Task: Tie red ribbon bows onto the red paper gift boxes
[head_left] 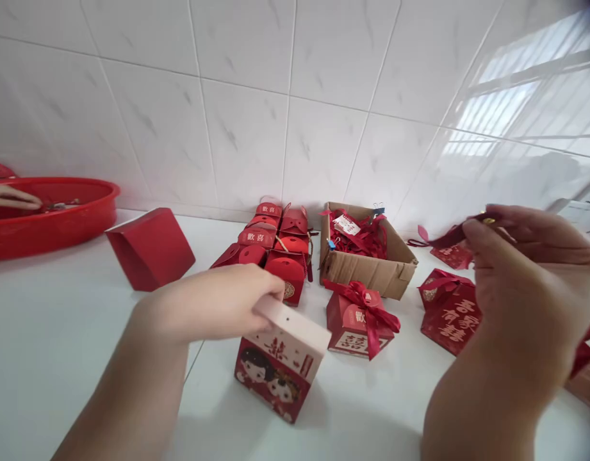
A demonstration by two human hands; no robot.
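Observation:
My left hand [218,301] is closed on the top flap of a red and white gift box [278,368] printed with two cartoon figures; the box stands on the white counter in front of me. My right hand [530,282] is raised at the right, fingers pinched on a dark red ribbon [451,235] that trails to the left. A finished red box tied with a ribbon bow [359,319] sits just behind the held box.
Several small red boxes [275,240] are grouped by the tiled wall. A cardboard box [371,272] holds red ribbons and tags. Flat red boxes [448,314] lie at the right, a tilted red box [150,246] at the left. Another person's fingers [11,197] reach into a red basin [59,224].

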